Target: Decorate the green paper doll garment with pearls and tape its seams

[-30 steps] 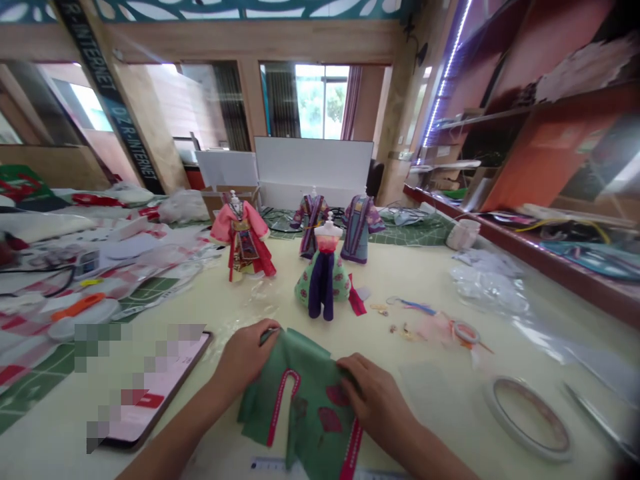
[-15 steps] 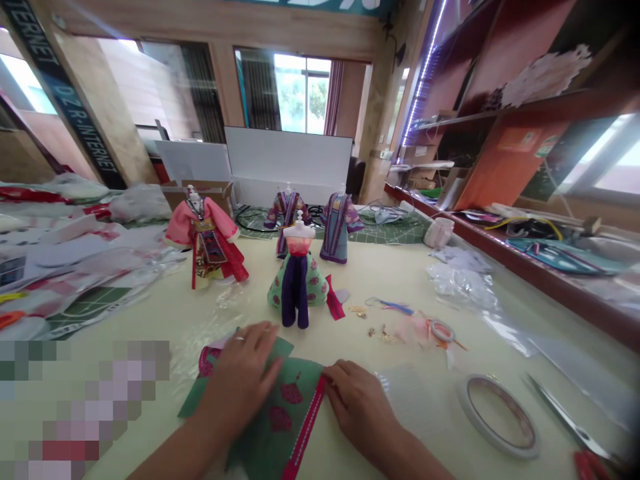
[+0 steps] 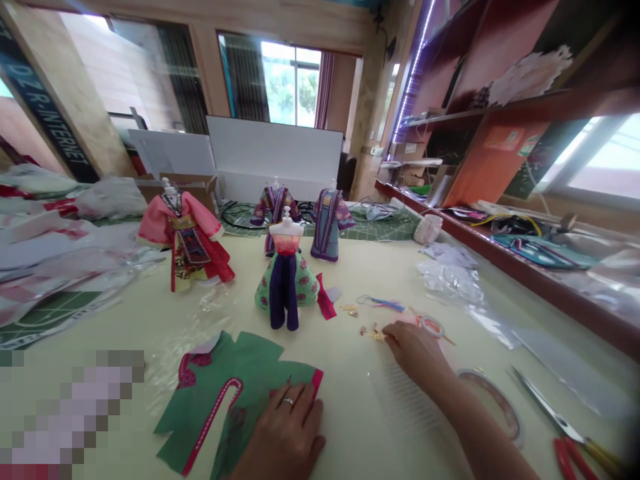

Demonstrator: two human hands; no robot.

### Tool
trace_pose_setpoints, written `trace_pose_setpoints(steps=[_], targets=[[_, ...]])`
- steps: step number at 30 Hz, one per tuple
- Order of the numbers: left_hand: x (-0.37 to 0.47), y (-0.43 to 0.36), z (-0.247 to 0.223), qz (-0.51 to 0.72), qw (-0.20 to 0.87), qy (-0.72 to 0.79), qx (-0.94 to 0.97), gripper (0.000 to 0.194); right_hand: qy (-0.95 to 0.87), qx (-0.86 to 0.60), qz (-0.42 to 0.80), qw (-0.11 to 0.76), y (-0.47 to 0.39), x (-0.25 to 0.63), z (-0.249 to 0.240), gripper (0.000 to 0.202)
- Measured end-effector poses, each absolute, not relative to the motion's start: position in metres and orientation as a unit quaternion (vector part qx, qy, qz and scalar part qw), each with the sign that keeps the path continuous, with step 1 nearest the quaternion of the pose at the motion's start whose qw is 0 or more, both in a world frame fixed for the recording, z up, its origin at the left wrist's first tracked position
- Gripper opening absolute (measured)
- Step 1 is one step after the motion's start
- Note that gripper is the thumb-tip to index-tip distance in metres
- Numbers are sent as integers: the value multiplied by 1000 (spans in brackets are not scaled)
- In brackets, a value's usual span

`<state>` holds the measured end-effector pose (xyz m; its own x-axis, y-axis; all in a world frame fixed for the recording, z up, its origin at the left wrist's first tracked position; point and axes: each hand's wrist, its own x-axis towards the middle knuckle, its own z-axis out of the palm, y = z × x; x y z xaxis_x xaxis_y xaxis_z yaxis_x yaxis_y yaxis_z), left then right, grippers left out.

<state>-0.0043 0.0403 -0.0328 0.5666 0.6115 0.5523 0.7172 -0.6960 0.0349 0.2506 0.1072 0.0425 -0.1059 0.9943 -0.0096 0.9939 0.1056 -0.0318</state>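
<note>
A green doll garment (image 3: 250, 357) with pink trim lies spread on the table in front of me, its front slit edged in pink with white stitching. My left hand (image 3: 290, 427), wearing a ring, rests flat on its right part with the fingers stretched out. To the right, my right hand (image 3: 417, 357) reaches over the table, its fingertips closed together at a few tiny gold pieces (image 3: 376, 333). Whatever is between those fingertips is too small to make out. Close by lie blue threads (image 3: 387, 304) and a small roll of tape (image 3: 431, 325).
Beyond the garment stands a doll form in a green skirt (image 3: 307, 283), with a pink-robed one (image 3: 187, 227) to its left and two purple-robed ones behind. Scissors (image 3: 563, 423), a large tape roll (image 3: 500, 393) and clear plastic (image 3: 450, 277) lie at right.
My right hand has left the garment's pink edge and moved forward and right to the gold pieces. My left hand has slid right and nearer, uncovering the garment's slit.
</note>
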Motion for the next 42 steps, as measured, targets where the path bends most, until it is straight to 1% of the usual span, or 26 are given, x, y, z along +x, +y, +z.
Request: trace_pose_setpoints(steps=[6,15,19,25,31,36,42], targets=[[-5,40,-24,-259,109,-349,-894,23,-779,-627,-2,-1,146,229,44,18],[-8,41,-19,-282,78,-335,-896,23,-810,-584,20,-46,201,204,40,25],[-8,42,-16,-283,62,-337,-896,24,-804,-593,28,-32,206,198,38,25],[-7,41,-19,-274,49,-342,-898,22,-768,-636,69,31,203,179,26,25],[-6,40,-17,-258,32,-351,-900,22,-725,-661,159,110,204,172,19,24],[-6,38,-15,-235,3,-364,-901,22,-682,-657,228,225,212,191,34,24],[-7,37,-20,-215,-8,-376,-902,30,-626,-619,274,387,213,218,58,23]])
